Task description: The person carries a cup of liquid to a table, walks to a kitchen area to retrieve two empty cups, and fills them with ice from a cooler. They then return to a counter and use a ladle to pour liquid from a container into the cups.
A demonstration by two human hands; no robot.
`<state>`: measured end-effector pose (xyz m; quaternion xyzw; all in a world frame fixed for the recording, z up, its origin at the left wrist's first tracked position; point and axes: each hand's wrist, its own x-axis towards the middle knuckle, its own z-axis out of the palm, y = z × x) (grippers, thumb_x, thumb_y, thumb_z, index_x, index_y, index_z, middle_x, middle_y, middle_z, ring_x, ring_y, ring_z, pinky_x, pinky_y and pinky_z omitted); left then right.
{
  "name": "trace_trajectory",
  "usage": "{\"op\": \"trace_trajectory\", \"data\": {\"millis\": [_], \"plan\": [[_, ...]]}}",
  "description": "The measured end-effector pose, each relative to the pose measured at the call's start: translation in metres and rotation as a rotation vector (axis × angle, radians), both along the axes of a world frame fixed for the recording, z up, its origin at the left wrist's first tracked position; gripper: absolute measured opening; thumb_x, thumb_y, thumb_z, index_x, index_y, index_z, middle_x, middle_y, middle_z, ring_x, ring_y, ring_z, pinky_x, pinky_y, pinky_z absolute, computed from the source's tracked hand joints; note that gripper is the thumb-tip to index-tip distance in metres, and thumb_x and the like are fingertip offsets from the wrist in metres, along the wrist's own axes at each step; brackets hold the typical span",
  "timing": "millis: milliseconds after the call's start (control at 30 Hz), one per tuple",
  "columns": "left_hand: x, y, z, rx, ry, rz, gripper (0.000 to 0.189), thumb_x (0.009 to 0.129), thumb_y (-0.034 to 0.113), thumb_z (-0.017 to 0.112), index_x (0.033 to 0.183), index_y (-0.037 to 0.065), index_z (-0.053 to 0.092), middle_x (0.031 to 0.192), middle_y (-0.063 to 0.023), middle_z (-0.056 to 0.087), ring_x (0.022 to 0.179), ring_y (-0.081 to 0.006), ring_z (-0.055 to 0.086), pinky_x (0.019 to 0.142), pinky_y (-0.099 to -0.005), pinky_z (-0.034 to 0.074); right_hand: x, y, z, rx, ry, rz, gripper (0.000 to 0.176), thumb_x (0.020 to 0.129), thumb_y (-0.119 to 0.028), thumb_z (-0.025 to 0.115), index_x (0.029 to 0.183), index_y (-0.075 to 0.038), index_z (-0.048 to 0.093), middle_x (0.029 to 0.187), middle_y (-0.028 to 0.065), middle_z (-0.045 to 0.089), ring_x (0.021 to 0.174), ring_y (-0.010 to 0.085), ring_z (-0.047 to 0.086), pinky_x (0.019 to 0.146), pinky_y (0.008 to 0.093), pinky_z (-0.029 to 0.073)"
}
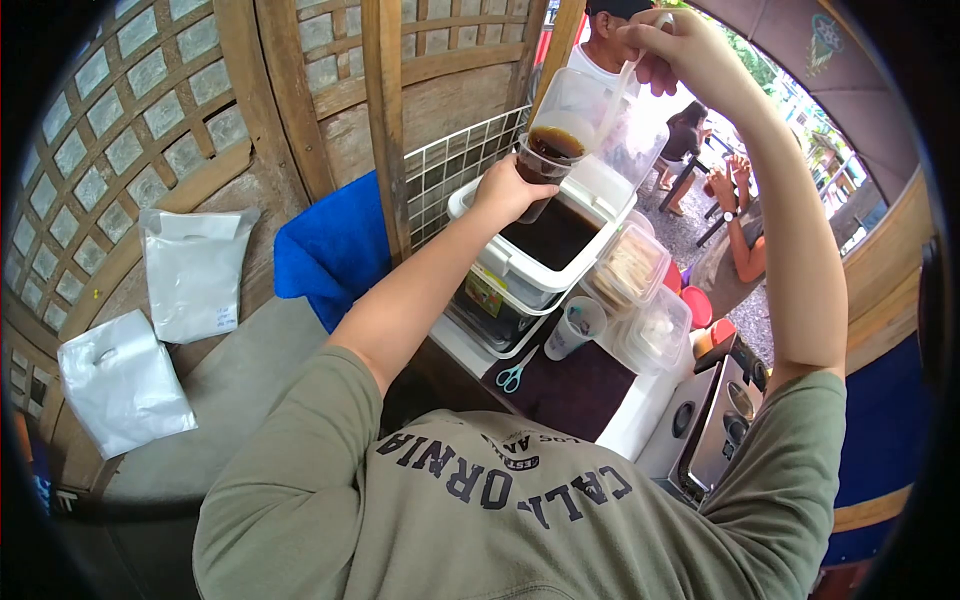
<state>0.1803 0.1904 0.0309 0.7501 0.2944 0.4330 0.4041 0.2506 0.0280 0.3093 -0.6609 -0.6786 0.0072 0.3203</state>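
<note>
My left hand point(515, 190) is wrapped around a clear plastic cup point(545, 172) of dark brown liquid. It holds the cup above an open white-rimmed container point(575, 270) filled with dark liquid point(548, 236). High at the upper right, my right hand point(672, 45) pinches the top of a long, pale ladle point(622, 90). The ladle's handle slants down toward the cup; its lower end is hard to make out against the clear raised lid point(640, 145) behind.
Plastic food boxes point(628, 265), a printed cup point(577, 328) and scissors point(512, 375) sit near the container. A silver speaker-like device point(715, 425) stands at right. Plastic bags point(125, 385) lie left; a blue cloth point(335, 245) hangs beside a wooden post point(385, 130). People sit beyond the counter.
</note>
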Motion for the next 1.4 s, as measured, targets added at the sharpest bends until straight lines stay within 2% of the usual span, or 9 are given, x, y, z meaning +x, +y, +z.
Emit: {"op": "trace_trajectory", "data": {"millis": [133,467,500,633,867,1067,1200,1267,1400], "plan": [[0.002,0.002,-0.001,-0.043,-0.053,-0.016,0.062,0.058,0.031,0.083,0.103,-0.003,0.058,0.101,-0.0157,0.066,0.095,-0.0278,0.063,0.085,-0.0341,0.048,0.001,-0.003,-0.01,0.007,-0.065,0.06,0.027,0.088,-0.029,0.056,0.08,-0.003,0.06,0.062,0.0024,0.057,0.052,0.0067,0.052,0.047,0.0201,0.04],[0.002,0.011,-0.001,-0.059,-0.137,-0.095,0.059,0.058,0.027,0.084,0.102,-0.003,0.058,0.099,-0.0144,0.066,0.092,-0.0248,0.064,0.083,-0.0326,0.049,-0.028,-0.04,-0.031,0.087,-0.249,0.049,0.034,0.09,-0.033,0.055,0.078,-0.001,0.059,0.062,0.0019,0.055,0.057,0.0065,0.051,0.051,0.022,0.042],[-0.002,0.006,0.005,-0.053,-0.12,-0.088,0.059,0.058,0.027,0.084,0.102,-0.003,0.058,0.099,-0.0143,0.066,0.092,-0.0248,0.064,0.083,-0.0327,0.049,-0.031,-0.044,-0.028,0.054,-0.3,0.045,0.024,0.085,-0.021,0.056,0.083,0.001,0.064,0.069,0.0156,0.06,0.06,0.0214,0.061,0.06,0.0334,0.046],[-0.007,0.003,0.008,-0.009,-0.089,-0.052,0.057,0.059,0.027,0.084,0.101,-0.001,0.059,0.098,-0.0136,0.066,0.09,-0.0243,0.064,0.083,-0.0329,0.049,-0.027,-0.05,-0.044,0.195,-0.467,0.209,0.019,0.085,-0.019,0.058,0.086,-0.001,0.063,0.074,0.0194,0.059,0.071,0.0351,0.058,0.067,0.0413,0.046],[-0.013,0.001,0.013,-0.065,-0.081,-0.039,0.056,0.058,0.029,0.083,0.1,-0.001,0.06,0.098,-0.0135,0.066,0.091,-0.0252,0.064,0.083,-0.0329,0.048,-0.033,-0.072,-0.085,0.267,-0.721,0.331,0.013,0.077,-0.01,0.063,0.076,-0.004,0.052,0.065,0.0103,0.049,0.058,0.0276,0.054,0.051,0.0359,0.045],[-0.011,0.011,0.006,-0.05,-0.068,-0.023,0.059,0.057,0.031,0.083,0.1,-0.001,0.061,0.099,-0.0134,0.066,0.091,-0.0254,0.064,0.084,-0.0331,0.048,-0.035,-0.09,-0.109,0.329,-0.884,0.395,0.013,0.072,-0.011,0.063,0.076,-0.007,0.052,0.068,0.004,0.044,0.06,0.0189,0.052,0.051,0.0305,0.043],[-0.012,0.014,0.004,-0.048,-0.109,-0.067,0.058,0.057,0.031,0.084,0.101,-0.001,0.06,0.099,-0.0129,0.066,0.091,-0.024,0.064,0.083,-0.0323,0.048,-0.03,-0.094,-0.101,0.337,-0.796,0.355,0.014,0.071,-0.008,0.066,0.076,-0.005,0.053,0.067,0.0059,0.044,0.058,0.0216,0.051,0.052,0.0322,0.044],[-0.016,0.013,0.005,-0.084,-0.117,-0.103,0.058,0.057,0.03,0.084,0.101,0.0,0.06,0.098,-0.0124,0.067,0.09,-0.0228,0.064,0.083,-0.0314,0.048,-0.022,-0.094,-0.09,0.372,-0.622,0.311,0.008,0.074,-0.002,0.063,0.08,-0.001,0.057,0.071,0.0113,0.053,0.062,0.0253,0.055,0.054,0.0332,0.044],[-0.034,0.002,0.011,-0.109,-0.174,-0.143,0.055,0.059,0.026,0.084,0.101,0.0,0.06,0.096,-0.0103,0.067,0.087,-0.0193,0.064,0.082,-0.0304,0.048,0.005,-0.094,-0.068,0.282,0.054,0.024,0.014,0.087,-0.01,0.056,0.081,0.002,0.06,0.069,0.0044,0.057,0.059,0.0109,0.054,0.053,0.0264,0.042]]}}
